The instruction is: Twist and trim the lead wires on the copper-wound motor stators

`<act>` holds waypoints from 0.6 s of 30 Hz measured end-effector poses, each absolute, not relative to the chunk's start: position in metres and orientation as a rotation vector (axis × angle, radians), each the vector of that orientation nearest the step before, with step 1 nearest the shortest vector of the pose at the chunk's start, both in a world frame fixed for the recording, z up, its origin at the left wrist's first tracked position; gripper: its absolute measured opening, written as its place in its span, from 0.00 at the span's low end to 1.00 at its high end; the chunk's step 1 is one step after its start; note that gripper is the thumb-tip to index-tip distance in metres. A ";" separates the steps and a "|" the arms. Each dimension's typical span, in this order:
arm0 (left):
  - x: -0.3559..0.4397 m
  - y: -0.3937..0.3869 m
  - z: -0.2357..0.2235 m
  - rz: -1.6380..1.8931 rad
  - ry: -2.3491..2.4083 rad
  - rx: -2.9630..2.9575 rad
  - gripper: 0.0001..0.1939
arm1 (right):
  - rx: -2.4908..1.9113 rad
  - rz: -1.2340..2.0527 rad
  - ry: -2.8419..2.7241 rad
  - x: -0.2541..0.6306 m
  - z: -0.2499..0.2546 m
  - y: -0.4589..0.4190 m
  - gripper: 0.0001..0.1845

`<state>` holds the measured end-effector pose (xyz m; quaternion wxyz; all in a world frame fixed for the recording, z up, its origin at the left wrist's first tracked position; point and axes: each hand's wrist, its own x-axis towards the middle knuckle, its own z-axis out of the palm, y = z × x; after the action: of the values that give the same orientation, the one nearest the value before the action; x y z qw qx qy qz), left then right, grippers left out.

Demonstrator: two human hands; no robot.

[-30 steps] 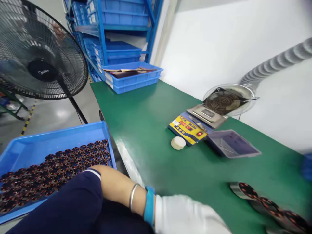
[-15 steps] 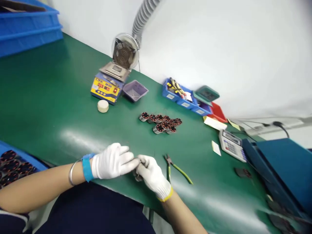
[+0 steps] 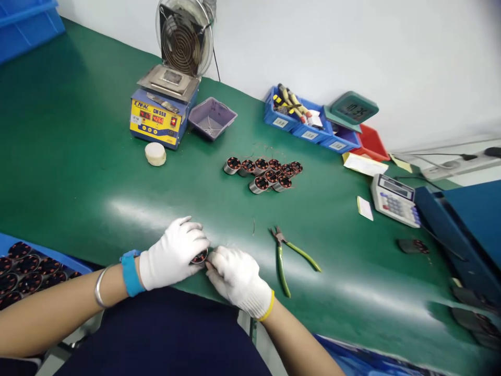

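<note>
My left hand point(image 3: 174, 253), in a white glove, is curled around a small round copper-wound coil part point(image 3: 199, 256) at the near edge of the green table point(image 3: 78, 172). My right hand point(image 3: 235, 277), also gloved, pinches at the same part from the right, fingertips touching it. Both hands meet just above my lap. A cluster of several similar coil parts point(image 3: 264, 172) lies farther out on the mat. Green-handled pliers point(image 3: 284, 253) lie just right of my right hand.
A yellow-and-blue solder pot point(image 3: 158, 112) with a fume fan point(image 3: 183, 36) stands at the back, beside a purple tray point(image 3: 211, 117) and white puck point(image 3: 155, 153). Blue tool bins point(image 3: 305, 122), calculator point(image 3: 393, 198), timer point(image 3: 352, 109). A blue tray of coils point(image 3: 23, 261) sits left.
The view swung right from the left tray to the table. My hands came together at the table edge, and the coil part now shows in my left fingers.
</note>
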<state>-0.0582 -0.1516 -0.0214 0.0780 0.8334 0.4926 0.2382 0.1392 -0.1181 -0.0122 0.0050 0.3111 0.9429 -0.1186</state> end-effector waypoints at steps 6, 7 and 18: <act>-0.069 -0.134 -0.011 0.586 1.248 2.487 0.18 | 1.006 -1.167 2.774 0.182 0.015 -0.126 0.08; -0.076 -0.134 -0.007 0.584 1.242 2.429 0.25 | 1.014 -1.361 2.711 0.191 0.019 -0.123 0.09; -0.046 -0.134 -0.002 0.675 1.970 1.821 0.46 | 1.560 -2.096 2.374 0.108 -0.003 -0.052 0.32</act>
<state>-0.0459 -0.1337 -0.0021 0.1865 0.6469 0.6995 0.2398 0.1081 -0.0516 -0.0033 -0.1931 0.4335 0.6598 -0.5826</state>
